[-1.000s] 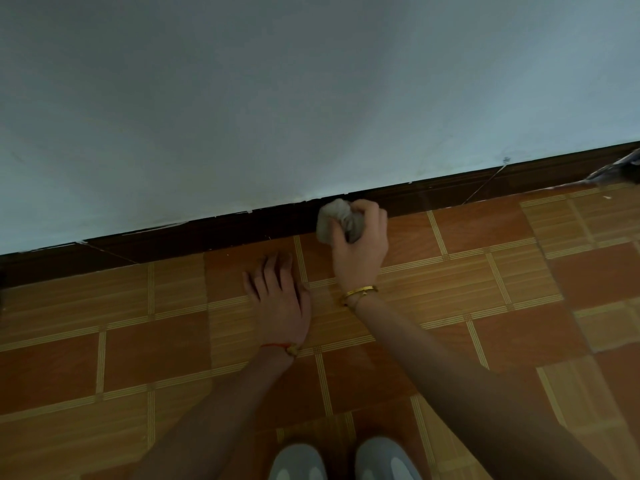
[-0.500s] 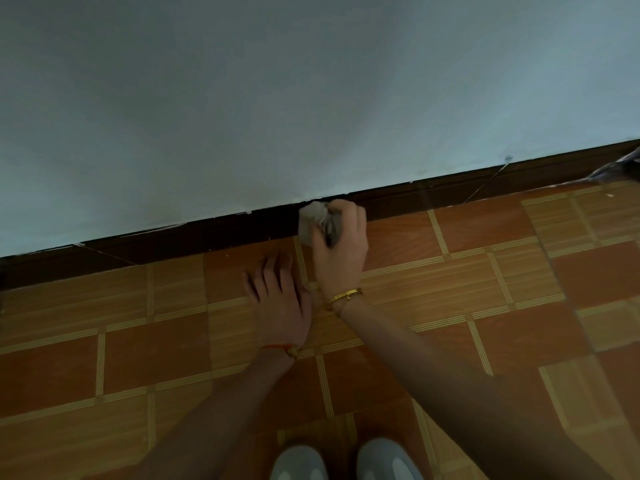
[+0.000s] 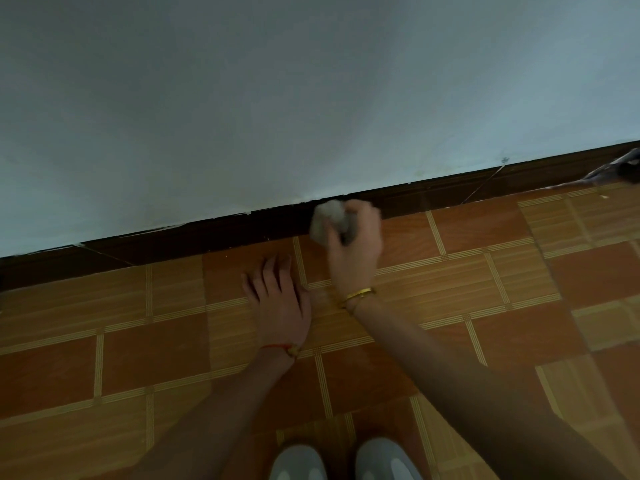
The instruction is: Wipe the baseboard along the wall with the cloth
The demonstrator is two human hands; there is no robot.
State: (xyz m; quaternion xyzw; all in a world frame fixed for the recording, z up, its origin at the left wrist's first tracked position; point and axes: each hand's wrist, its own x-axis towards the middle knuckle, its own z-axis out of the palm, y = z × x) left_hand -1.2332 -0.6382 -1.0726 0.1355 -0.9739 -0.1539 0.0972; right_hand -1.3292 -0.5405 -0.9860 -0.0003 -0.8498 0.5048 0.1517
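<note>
The right hand [image 3: 353, 237] is motion-blurred, its fingertips indistinct, and it covers much of the wadded cloth [image 3: 325, 220]. Hand and cloth hide a stretch of dark baseboard [image 3: 207, 233]. Two grey shoes [image 3: 341, 459] are cut off by the bottom edge. A blurred object [image 3: 620, 168] at the right edge cannot be identified.

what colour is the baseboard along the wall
Dark brown baseboard, seen in the head view, under a pale wall.

Dim, flat indoor light, soft focus, wide-angle bending at edges.
</note>
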